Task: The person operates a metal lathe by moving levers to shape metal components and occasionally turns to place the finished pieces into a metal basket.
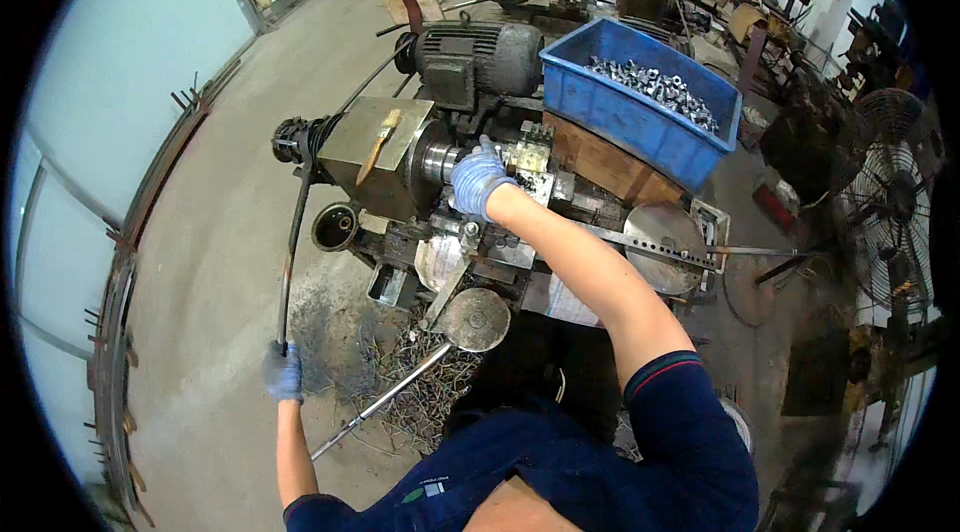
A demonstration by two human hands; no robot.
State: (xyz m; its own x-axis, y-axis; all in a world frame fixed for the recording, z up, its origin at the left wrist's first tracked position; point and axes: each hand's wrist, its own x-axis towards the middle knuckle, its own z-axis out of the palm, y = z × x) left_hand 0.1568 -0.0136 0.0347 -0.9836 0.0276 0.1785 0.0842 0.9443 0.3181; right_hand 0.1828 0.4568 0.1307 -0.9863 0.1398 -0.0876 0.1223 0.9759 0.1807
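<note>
My left hand [283,372], in a blue-grey glove, is wrapped round the lower end of a long dark lever bar [293,252]. The bar runs up to the pulley-like end [292,140] of a small lathe's headstock [375,157]. My right hand [480,182], in a striped blue glove, is at the shiny round chuck [438,162]. One finger or thumb points up while the others curl toward the chuck. Whatever they hold is hidden behind the glove. Just right of this hand are the metal tool blocks [530,157] of the lathe.
A blue bin [640,127] of small metal parts stands on a wooden box behind the lathe. A brush [380,147] lies on the headstock, with a motor [480,57] beyond. Metal scraps [425,382] litter the floor beside a slanting silver rod [385,400]. A fan [890,197] stands right.
</note>
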